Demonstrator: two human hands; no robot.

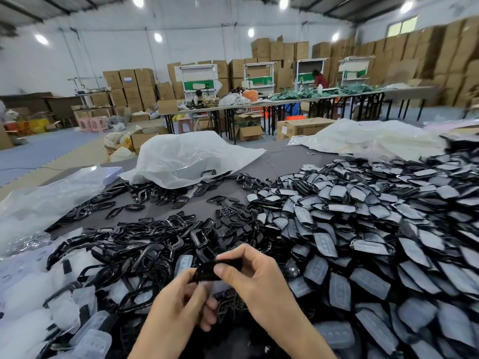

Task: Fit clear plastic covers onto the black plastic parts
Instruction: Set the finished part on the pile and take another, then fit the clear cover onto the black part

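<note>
**A:** Where is the piece being worked on?

**B:** The black part (pixel 207 271) is low in the middle of the view, just above the heaps. The left hand (pixel 176 307) pinches its near end and the right hand (pixel 259 275) its far end, fingers (pixel 223 270) curled close around it.

**A:** Is a cover on it?

**B:** I can't tell, that spot is blurred.

**A:** How will it handle?

**B:** I'd judge it light and stiff: thin moulded plastic with a glossy, rather slippery skin. The clear covers (pixel 88 332) at lower left look thinner and bendy, so one probably flexes before it seats. It seems best to hold the part by its edges and press along the rim, not the middle.

**A:** What lies around it?

**B:** Just beyond the hands is a tangle of black frames (pixel 145 244). Their loops look hooked through one another, so lifting one may drag its neighbours. To the right is a big heap of covered pieces (pixel 363 229), which slopes towards the hands and could slide. A crumpled plastic bag (pixel 186 156) lies behind the frames. The grey worktop (pixel 282 156) shows only in gaps.

**A:** Is anything in the way?

**B:** Nothing sits between the hands and the part, but the heaps close in on both sides.
</note>
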